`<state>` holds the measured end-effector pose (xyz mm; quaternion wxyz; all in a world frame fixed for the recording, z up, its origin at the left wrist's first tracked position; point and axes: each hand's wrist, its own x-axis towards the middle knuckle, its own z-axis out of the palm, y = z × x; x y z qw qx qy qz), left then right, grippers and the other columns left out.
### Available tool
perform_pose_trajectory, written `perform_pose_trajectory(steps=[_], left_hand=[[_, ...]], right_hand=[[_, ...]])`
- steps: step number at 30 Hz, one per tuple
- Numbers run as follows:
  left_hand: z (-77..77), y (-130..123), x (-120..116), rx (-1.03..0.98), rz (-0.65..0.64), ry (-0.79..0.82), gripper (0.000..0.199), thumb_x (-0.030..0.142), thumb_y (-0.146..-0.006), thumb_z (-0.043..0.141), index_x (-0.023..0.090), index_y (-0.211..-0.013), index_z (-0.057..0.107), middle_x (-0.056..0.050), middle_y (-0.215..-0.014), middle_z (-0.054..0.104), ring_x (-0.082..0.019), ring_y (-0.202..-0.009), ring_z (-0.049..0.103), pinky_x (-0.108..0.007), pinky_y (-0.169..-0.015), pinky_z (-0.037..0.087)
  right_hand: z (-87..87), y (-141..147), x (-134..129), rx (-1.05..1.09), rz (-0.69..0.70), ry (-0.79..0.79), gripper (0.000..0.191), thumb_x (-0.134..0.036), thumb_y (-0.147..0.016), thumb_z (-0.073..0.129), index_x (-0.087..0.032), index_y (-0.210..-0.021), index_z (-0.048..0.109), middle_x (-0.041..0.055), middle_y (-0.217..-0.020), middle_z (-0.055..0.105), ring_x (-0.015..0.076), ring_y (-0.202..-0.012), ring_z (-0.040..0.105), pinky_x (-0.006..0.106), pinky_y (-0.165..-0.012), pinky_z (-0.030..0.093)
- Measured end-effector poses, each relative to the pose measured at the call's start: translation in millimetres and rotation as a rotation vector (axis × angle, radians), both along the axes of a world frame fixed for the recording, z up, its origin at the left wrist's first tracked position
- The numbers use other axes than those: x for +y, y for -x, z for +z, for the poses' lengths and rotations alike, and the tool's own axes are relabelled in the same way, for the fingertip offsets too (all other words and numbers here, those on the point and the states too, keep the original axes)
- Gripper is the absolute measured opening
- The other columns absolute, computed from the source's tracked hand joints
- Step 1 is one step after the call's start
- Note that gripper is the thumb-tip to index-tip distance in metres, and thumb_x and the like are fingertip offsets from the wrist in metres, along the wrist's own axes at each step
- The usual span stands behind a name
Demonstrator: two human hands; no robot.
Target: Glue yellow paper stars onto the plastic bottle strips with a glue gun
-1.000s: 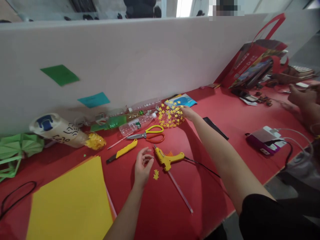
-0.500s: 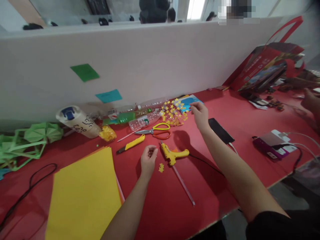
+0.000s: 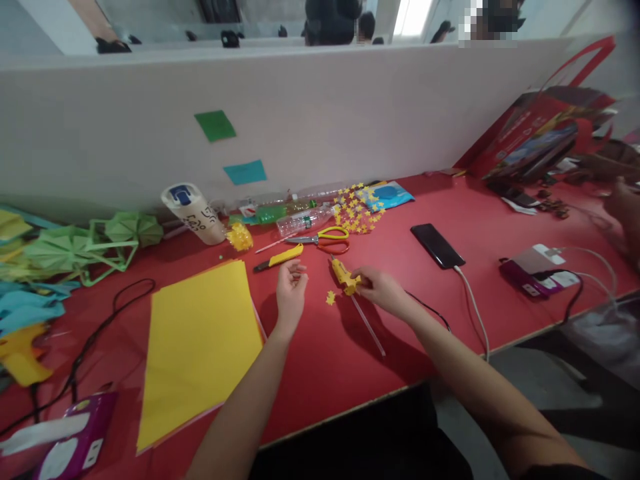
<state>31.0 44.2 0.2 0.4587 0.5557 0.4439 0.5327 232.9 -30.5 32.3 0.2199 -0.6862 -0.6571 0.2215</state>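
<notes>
On the red table lies a yellow glue gun (image 3: 344, 276) with a clear glue stick (image 3: 369, 327) sticking out of its rear. My right hand (image 3: 381, 288) has its curled fingers around the gun's handle. My left hand (image 3: 291, 293) hovers left of the gun, fingers curled toward the thumb; anything between them is too small to make out. Small yellow paper stars (image 3: 331, 298) rest between the hands. Beyond them are scissors (image 3: 325, 239) with yellow and red handles and a yellow cutter knife (image 3: 280, 257). Many yellow stars (image 3: 356, 212) cover something clear near the wall.
Yellow paper sheets (image 3: 200, 347) lie at left, with green paper shapes (image 3: 65, 250) beyond. A tumbler (image 3: 197, 217) and plastic bottles (image 3: 305, 220) line the wall. At right are a phone (image 3: 436, 245), a power strip (image 3: 535, 277), a red bag (image 3: 540, 133) and another person's hand (image 3: 623, 207).
My right hand has come down from beside the star cluster to the glue gun's handle. My left hand remains near the gun. The view has shifted, showing more of the table's left side.
</notes>
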Motion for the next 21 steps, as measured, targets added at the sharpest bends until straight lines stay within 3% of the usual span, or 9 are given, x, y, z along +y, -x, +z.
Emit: perform_pose_trajectory(steps=[3, 7, 9, 14, 21], left_hand=[[0.1, 18, -15, 0.048, -0.064, 0.024, 0.019, 0.023, -0.078, 0.056, 0.020, -0.096, 0.057, -0.001, -0.083, 0.062, -0.012, -0.071, 0.059, -0.025, -0.068, 0.050], [-5.8, 32, -32, 0.127, -0.139, 0.061, 0.016, 0.028, -0.076, 0.059, 0.020, -0.089, 0.062, -0.002, -0.081, 0.065, -0.014, -0.071, 0.061, -0.026, -0.067, 0.051], [-9.9, 33, -37, 0.157, -0.172, 0.069, 0.016, 0.029, -0.075, 0.061, 0.020, -0.088, 0.064, -0.003, -0.081, 0.067, -0.015, -0.072, 0.063, -0.026, -0.066, 0.052], [-15.3, 30, -42, 0.209, -0.218, 0.059, 0.017, 0.029, -0.076, 0.058, 0.020, -0.090, 0.064, -0.004, -0.083, 0.069, -0.015, -0.073, 0.064, -0.027, -0.066, 0.053], [-5.0, 15, -42, 0.302, -0.287, -0.029, 0.014, 0.024, -0.079, 0.056, 0.020, -0.090, 0.063, -0.005, -0.089, 0.069, -0.018, -0.083, 0.066, -0.031, -0.076, 0.052]], right_hand=[[-1.3, -3, 0, 0.022, 0.023, -0.012, 0.029, -0.019, -0.086, 0.043, -0.020, -0.106, 0.064, -0.0004, -0.074, 0.065, 0.0132, -0.065, 0.060, 0.023, -0.063, 0.044], [-12.9, -5, 1, -0.028, -0.007, -0.085, 0.033, -0.013, -0.081, 0.046, -0.019, -0.108, 0.065, 0.0091, -0.103, 0.067, 0.0179, -0.085, 0.062, 0.028, -0.075, 0.045], [-21.6, -4, 1, -0.050, -0.017, -0.106, 0.035, -0.010, -0.077, 0.050, -0.018, -0.106, 0.066, 0.0112, -0.108, 0.065, 0.0197, -0.089, 0.061, 0.029, -0.078, 0.044], [-35.2, -1, -1, -0.011, -0.026, -0.127, 0.035, -0.008, -0.079, 0.047, -0.020, -0.105, 0.066, 0.0085, -0.102, 0.066, 0.0193, -0.088, 0.060, 0.029, -0.079, 0.043], [-31.6, -11, 0, 0.243, -0.069, -0.180, 0.032, -0.009, -0.077, 0.046, -0.017, -0.099, 0.068, 0.0062, -0.087, 0.062, 0.0169, -0.077, 0.056, 0.032, -0.077, 0.043]])
